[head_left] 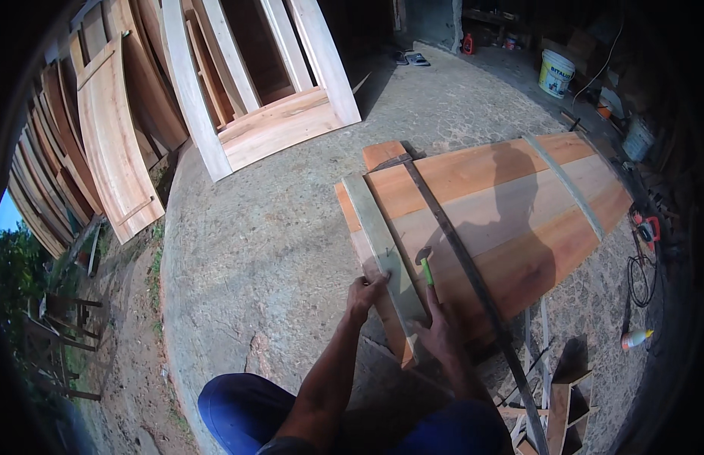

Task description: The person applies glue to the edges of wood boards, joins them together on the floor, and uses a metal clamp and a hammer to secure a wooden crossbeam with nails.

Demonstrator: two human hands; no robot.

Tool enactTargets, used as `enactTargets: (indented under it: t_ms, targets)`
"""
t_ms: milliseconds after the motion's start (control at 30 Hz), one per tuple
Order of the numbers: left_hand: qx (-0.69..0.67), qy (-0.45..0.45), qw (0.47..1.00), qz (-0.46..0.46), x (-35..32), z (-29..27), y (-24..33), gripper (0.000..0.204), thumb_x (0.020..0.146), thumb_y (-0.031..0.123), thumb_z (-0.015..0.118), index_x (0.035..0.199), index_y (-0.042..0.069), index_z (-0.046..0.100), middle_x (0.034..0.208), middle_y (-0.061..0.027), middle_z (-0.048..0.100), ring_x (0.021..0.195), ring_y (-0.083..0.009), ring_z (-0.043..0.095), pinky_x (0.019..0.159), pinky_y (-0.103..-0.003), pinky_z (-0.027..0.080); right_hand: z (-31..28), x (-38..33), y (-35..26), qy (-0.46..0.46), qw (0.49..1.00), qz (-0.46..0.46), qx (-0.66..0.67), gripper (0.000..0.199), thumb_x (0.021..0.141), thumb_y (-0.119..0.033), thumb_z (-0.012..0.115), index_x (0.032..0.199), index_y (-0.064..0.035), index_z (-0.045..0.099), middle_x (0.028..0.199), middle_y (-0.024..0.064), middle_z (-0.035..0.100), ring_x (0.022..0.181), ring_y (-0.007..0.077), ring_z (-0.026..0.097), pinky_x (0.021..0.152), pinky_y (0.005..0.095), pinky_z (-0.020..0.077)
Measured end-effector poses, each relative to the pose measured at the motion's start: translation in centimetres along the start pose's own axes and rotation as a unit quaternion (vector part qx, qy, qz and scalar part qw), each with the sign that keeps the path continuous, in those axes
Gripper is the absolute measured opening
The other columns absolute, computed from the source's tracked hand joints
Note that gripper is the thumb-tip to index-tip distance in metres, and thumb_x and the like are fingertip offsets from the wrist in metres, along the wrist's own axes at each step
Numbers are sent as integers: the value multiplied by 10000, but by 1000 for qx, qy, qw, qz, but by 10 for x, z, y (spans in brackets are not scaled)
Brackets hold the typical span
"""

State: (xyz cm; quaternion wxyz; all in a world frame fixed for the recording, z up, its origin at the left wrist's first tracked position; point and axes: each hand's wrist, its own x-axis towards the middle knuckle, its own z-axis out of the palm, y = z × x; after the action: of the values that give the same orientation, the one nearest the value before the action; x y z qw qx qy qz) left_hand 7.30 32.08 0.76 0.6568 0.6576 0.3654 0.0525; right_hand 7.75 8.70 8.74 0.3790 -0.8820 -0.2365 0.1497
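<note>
A wide wooden panel [473,227] of several reddish and pale boards lies in front of me. Across its near left end runs a pale greyish batten [371,220]. My left hand [365,294] rests at the batten's left edge with its fingers closed; what they pinch, if anything, is too small to make out. In my right hand [441,334], just right of the batten, is a hammer [427,271] with a green handle, its dark head raised above the boards. A long dark bar clamp [458,250] spans the panel to the right of both hands.
A second pale strip [564,186] crosses the panel's far end. Door frames [291,121] and many planks [113,144] lean at the left. Rightward are a white bucket [556,73], a red power tool [647,227], a glue bottle [635,338] and wood offcuts [560,406].
</note>
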Motion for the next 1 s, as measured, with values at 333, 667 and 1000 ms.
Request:
enactTargets:
  t_ms: [333,667,1000]
  targets:
    - [-80,-44,995,-30,1,0,1,639,817,413,765,1107,-144,645,1036,-190,704,929,-244,687,825,-339,539,7,-4,-27,-65,984,60,-152,813,794,-460,718,1457,-96,419,1186,294,553,1111,446,570,915,498,480]
    - [-51,-53,997,9,-12,11,9,567,809,372,785,1098,-102,672,986,-173,715,849,-234,701,745,-336,560,7,-4,-14,-34,991,48,-120,823,776,-397,765,1450,-72,424,1161,315,569,1093,459,581,918,496,486]
    - [-116,-82,990,-26,-31,20,40,307,859,259,756,970,-23,707,843,-75,679,723,-162,646,657,-319,509,-10,1,-6,37,999,-21,16,629,918,-210,634,1466,-50,371,1045,263,575,957,437,620,804,482,519]
